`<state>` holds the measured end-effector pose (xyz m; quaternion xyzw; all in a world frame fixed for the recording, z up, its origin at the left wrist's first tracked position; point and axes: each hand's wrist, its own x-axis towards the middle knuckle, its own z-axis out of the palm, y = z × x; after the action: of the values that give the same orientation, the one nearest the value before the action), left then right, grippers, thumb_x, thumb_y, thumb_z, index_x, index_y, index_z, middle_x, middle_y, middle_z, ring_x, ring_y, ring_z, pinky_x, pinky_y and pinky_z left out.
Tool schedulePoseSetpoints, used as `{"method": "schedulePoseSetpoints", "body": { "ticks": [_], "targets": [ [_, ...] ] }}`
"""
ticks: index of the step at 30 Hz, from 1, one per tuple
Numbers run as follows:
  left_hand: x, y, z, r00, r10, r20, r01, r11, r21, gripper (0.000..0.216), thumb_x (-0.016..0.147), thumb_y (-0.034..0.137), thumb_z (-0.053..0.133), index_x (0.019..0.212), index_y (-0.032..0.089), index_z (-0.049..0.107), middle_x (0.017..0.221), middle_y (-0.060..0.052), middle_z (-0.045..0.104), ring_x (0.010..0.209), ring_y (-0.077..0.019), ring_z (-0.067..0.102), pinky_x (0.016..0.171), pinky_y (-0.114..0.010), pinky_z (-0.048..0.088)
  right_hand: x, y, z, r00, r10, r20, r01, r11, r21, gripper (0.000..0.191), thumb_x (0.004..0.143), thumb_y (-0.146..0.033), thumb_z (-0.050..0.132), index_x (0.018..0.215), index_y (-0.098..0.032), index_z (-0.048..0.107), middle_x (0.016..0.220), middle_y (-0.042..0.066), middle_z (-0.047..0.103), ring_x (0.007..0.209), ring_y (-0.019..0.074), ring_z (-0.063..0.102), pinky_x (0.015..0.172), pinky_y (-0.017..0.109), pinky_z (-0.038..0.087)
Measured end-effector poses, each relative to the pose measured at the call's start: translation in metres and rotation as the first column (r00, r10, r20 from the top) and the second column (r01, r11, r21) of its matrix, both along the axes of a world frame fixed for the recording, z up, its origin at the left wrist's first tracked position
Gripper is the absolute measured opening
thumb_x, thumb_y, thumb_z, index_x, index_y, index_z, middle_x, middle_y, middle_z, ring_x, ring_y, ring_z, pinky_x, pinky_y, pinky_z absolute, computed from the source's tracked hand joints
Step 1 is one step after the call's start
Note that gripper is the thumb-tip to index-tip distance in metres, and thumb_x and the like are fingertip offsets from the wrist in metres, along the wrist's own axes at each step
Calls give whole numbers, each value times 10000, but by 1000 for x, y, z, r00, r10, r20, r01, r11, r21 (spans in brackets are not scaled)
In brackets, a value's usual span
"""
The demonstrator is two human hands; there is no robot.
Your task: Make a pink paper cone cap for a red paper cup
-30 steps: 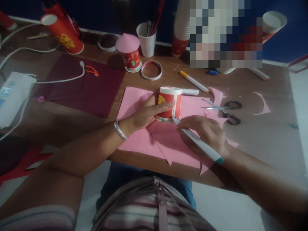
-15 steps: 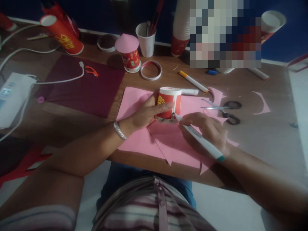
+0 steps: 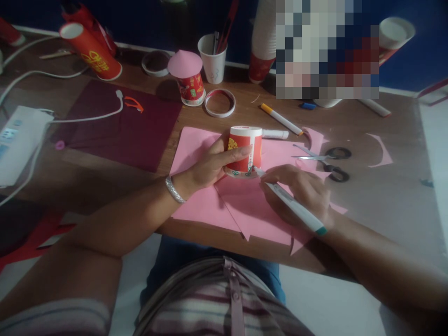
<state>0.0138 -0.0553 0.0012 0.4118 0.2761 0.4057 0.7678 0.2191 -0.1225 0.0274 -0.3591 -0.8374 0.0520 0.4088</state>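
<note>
My left hand (image 3: pixel 213 163) is wrapped round a short red and white paper cup (image 3: pixel 240 161), thumb across its front. Small green drawn marks run along the white band at the cup's lower edge. In my right hand (image 3: pixel 297 191) is a white marker (image 3: pixel 297 210) with a green end, its tip at the lower right of the cup. Beneath both hands lie pink paper sheets (image 3: pixel 196 205). Behind the cup rests a white marker cap or second pen (image 3: pixel 276 134). Scissors (image 3: pixel 329 161) with black handles lie open to the right, among pink scraps (image 3: pixel 383 151).
A red cup with a pink cone roof (image 3: pixel 185 70), a tape roll (image 3: pixel 220 102) and a white cup of pens (image 3: pixel 213 58) stand behind. An orange-capped marker (image 3: pixel 282 119) lies nearer. At left are a dark red sheet (image 3: pixel 133 135), white cable and power strip (image 3: pixel 21 140).
The cup has shifted slightly left in my left hand. The marker tip stays by its lower edge, and the right hand has barely moved.
</note>
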Motion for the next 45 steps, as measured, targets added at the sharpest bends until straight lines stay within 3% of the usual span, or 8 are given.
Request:
{"method": "schedulePoseSetpoints", "body": {
  "ticks": [16, 37, 45],
  "targets": [
    [0, 0, -3, 1000, 13, 1, -13, 1000, 4, 486, 828, 409, 840, 1189, 196, 594, 1079, -67, 756, 995, -231, 756, 828, -338, 596, -2, -4, 0, 998, -50, 22, 50, 999, 3, 139, 943, -122, 694, 1034, -211, 637, 855, 12, 782, 718, 154, 762, 664, 246, 608],
    [2, 0, 0, 1000, 26, 10, -26, 1000, 1, 523, 810, 428, 855, 1193, 192, 590, 1080, -67, 764, 1020, -242, 760, 855, -351, 599, -1, -3, 0, 999, 36, 30, -36, 999, 1, 186, 933, -82, 692, 1068, -187, 620, 879, 18, 779, 753, 149, 762, 673, 234, 607],
    [1, 0, -2, 999, 29, 36, -29, 1000, 4, 425, 835, 390, 828, 1140, 192, 609, 1045, -54, 761, 982, -230, 756, 856, -353, 595, -1, -3, 1, 997, 82, 0, -82, 997, 1, 195, 929, -56, 689, 1076, -175, 641, 881, 31, 775, 766, 158, 761, 691, 251, 615]
  ]
}}
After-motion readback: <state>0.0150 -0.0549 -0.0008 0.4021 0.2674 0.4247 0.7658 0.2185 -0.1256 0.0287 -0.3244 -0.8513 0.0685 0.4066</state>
